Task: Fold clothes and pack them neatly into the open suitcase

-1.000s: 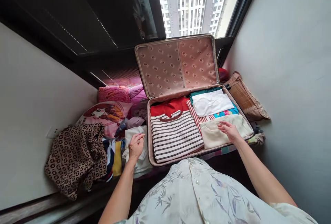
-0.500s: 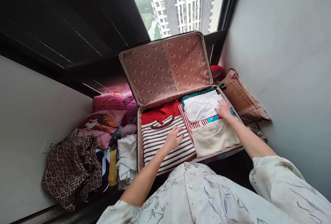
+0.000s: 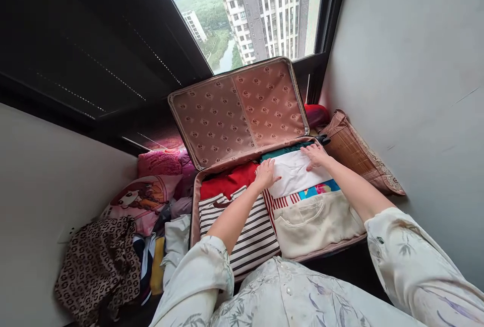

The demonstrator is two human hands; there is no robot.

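- The white folded garment [image 3: 293, 175] lies in the right half of the open suitcase [image 3: 195, 216], toward the back; its long axis runs left to right, the right end angled slightly farther from the person.
- The left hand [image 3: 266, 173] is at the garment's left end, fingers extended toward the window [image 3: 227, 29], thumb spread out to the right over the white cloth; the hand is wide rather than closed.
- The right hand [image 3: 314, 156] is spread over the garment's far right part, fingers pointing left, thumb held apart from them.
- Both hands seem to touch the cloth, though the fingers hide how firmly they rest on it.
- Behind the garment shows a dark green fabric [image 3: 280, 151]; in front of it, a red-and-white striped cloth [image 3: 286, 201] and a blue floral cloth [image 3: 319, 189].
- Nearest the person in that half are folded cream trousers [image 3: 319, 223], also lying crosswise.
- The left half holds a black-and-white striped top [image 3: 251, 231], its brown-edged neckline pointing toward the hinge, and a red garment [image 3: 230, 178] beyond it.
- The suitcase's long axis runs left to right; its pink-lined lid [image 3: 227, 115] stands raised on the window side.
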